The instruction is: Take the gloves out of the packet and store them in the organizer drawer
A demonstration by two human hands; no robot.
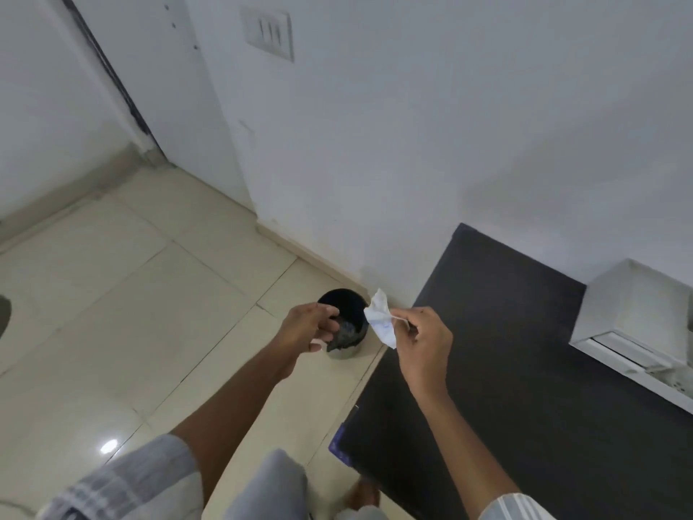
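Step in hand: the white packet (381, 320) is being held out over the floor, judged to be on its way into the bin (343, 322); whether it is already emptied of gloves cannot be told.

Right hand: the right hand (423, 343) is being kept at the near left corner region of the black table (525, 350), with thumb and forefinger pinched together on the packet's right edge.

Left hand: the left hand (311, 326) is being held over the bin's near rim, fingers curled and partly apart; a small pale scrap seems to be showing at its lower fingers, but what it is cannot be told.

Packet: it is being dangled crumpled, its long axis running from upper left to lower right, just to the left of the right fingertips.

Key relation: the bin's open mouth is lying to the left of and below the packet, just beside it; the packet is being carried by the right hand, while the left hand is nearer the bin.

Bin: it is standing on the tiled floor against the wall, between the two hands, lined with a dark bag.

Gloves: none are being seen clearly anywhere.

Drawer unit: a white organizer (637, 317) is sitting at the table's far right edge, well apart from both hands, with a lower drawer seemingly pulled open.

Risk: a light packet may be drifting past the rim if released too far right.
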